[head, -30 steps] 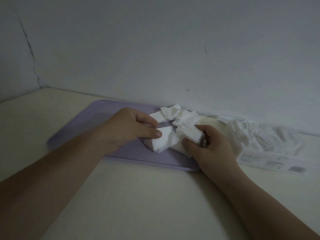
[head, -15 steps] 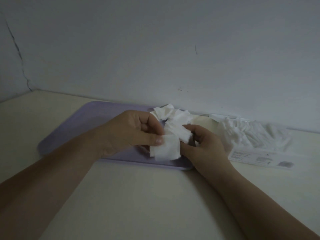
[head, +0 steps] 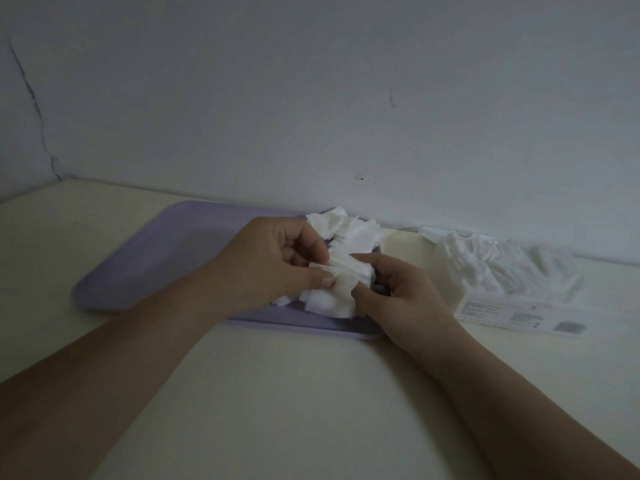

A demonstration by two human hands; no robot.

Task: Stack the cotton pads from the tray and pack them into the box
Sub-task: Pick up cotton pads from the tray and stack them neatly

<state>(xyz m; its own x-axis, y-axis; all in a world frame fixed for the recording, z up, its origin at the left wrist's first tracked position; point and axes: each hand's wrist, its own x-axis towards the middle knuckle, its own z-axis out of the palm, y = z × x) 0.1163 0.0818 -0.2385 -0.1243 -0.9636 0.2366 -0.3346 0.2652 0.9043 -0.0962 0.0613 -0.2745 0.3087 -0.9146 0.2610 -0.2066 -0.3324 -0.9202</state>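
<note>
A lilac tray (head: pixel 166 258) lies on the cream table against the wall. White square cotton pads (head: pixel 349 230) lie loose in a heap at its right end. Both hands meet over that heap. My left hand (head: pixel 277 268) pinches a small bunch of pads (head: pixel 346 282) between thumb and fingers. My right hand (head: pixel 398 292) grips the same bunch from the right side with curled fingers. More pads (head: pixel 325 303) lie on the tray under the bunch. The clear plastic box (head: pixel 512 292), holding many white pads and bearing a printed label, sits just right of the tray.
A grey wall (head: pixel 311 116) rises directly behind the tray and box, with a crack at the left corner. Bare cream tabletop (head: pixel 277 393) stretches in front between my forearms.
The hands have drawn together over the heap. The pad bunch, earlier hanging flat from my left thumb, is now crumpled between both hands and my right hand has moved onto it.
</note>
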